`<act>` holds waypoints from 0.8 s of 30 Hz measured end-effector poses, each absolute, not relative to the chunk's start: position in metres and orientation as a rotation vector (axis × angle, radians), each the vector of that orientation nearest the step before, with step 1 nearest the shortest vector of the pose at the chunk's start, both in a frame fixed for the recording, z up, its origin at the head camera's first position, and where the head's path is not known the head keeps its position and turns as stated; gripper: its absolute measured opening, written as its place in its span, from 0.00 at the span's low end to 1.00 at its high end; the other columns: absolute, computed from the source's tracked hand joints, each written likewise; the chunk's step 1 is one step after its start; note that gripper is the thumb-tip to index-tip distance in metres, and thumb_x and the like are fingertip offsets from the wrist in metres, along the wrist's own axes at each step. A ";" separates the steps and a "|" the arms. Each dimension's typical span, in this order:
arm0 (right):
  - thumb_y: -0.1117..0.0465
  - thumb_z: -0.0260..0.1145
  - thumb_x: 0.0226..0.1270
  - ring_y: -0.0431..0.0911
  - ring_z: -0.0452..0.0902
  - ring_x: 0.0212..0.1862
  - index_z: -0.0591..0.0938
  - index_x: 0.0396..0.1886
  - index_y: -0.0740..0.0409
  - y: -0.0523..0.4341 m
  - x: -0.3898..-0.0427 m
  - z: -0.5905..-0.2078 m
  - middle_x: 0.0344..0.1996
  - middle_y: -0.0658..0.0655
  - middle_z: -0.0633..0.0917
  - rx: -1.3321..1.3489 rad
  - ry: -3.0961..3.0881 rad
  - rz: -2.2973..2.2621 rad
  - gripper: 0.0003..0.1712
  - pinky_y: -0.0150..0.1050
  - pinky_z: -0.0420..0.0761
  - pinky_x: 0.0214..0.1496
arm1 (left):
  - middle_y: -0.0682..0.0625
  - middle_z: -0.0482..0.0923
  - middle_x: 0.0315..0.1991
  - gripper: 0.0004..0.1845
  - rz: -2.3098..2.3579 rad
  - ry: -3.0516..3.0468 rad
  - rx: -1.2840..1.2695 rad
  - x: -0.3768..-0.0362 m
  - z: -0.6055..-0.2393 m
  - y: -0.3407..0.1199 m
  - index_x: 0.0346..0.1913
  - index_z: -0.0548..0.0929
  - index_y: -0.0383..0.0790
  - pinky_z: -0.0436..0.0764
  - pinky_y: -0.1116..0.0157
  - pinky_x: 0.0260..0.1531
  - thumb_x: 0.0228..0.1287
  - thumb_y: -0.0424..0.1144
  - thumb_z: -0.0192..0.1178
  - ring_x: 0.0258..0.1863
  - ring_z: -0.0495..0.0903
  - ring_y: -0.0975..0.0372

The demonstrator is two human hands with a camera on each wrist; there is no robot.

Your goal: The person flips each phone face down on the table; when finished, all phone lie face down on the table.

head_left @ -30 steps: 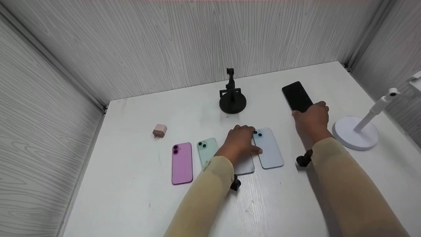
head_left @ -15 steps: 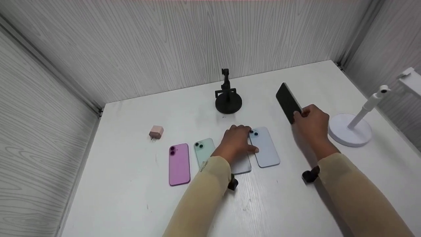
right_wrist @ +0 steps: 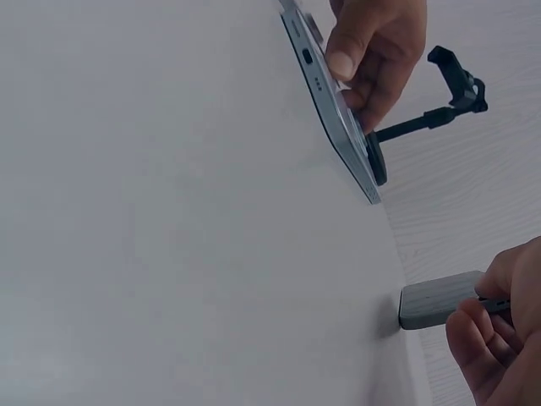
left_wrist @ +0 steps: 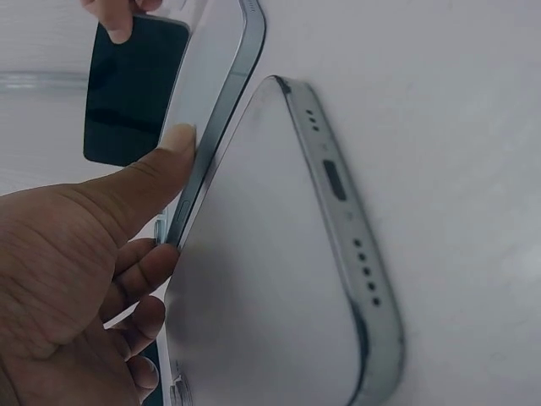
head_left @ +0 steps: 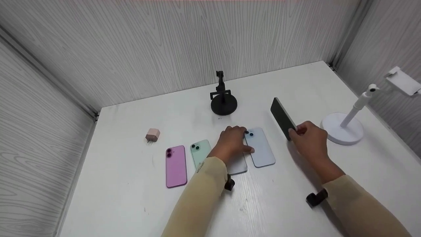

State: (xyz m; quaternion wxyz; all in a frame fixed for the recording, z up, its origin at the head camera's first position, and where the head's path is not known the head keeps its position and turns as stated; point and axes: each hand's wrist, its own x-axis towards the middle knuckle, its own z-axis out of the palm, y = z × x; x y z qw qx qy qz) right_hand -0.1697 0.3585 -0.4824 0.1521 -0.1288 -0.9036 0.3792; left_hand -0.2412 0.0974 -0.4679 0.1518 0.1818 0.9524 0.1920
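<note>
My left hand (head_left: 230,143) reaches over a white phone (head_left: 239,166) and pinches the left edge and camera corner of the light blue phone (head_left: 262,149), which lies back up. In the left wrist view the thumb lies on that phone's edge, with the white phone (left_wrist: 254,228) close in front. My right hand (head_left: 310,141) grips the near end of a dark-screened phone (head_left: 283,118), tilted up steeply, close over the table. The right wrist view shows the back of this phone (right_wrist: 435,300). Left of the white phone lie a mint green phone (head_left: 199,149) and a pink phone (head_left: 176,168).
A black phone stand (head_left: 224,104) rises behind the row of phones. At the right stands a white phone stand (head_left: 342,128) with a round base. A pink charger plug (head_left: 153,135) sits at the left. Grey wood-grain panels (head_left: 164,49) border the white table.
The right hand has tipped the dark phone from lying flat to steeply tilted and brought it nearer. The left hand keeps its place on the light blue phone. The head view has shifted slightly.
</note>
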 end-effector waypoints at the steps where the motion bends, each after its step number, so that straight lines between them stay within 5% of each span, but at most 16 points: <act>1: 0.53 0.71 0.76 0.55 0.85 0.42 0.86 0.45 0.64 0.358 -0.165 -0.483 0.40 0.65 0.91 -0.371 -2.591 1.094 0.16 0.37 0.79 0.40 | 0.49 0.80 0.73 0.45 0.550 2.730 0.523 -0.241 -0.468 0.098 0.80 0.75 0.45 0.72 0.54 0.78 0.63 0.54 0.81 0.72 0.75 0.53; 7: 0.55 0.73 0.74 0.54 0.85 0.40 0.86 0.43 0.63 0.355 -0.138 -0.484 0.36 0.64 0.91 -0.353 -2.574 1.104 0.14 0.31 0.78 0.35 | 0.49 0.79 0.73 0.46 0.577 2.716 0.508 -0.242 -0.467 0.099 0.80 0.75 0.45 0.72 0.55 0.78 0.63 0.53 0.82 0.71 0.74 0.54; 24: 0.57 0.74 0.72 0.51 0.87 0.38 0.87 0.40 0.61 0.346 -0.106 -0.489 0.33 0.59 0.92 -0.329 -2.573 1.074 0.11 0.34 0.80 0.38 | 0.47 0.80 0.70 0.45 0.562 2.722 0.463 -0.245 -0.464 0.104 0.77 0.76 0.42 0.73 0.54 0.76 0.62 0.57 0.81 0.70 0.74 0.52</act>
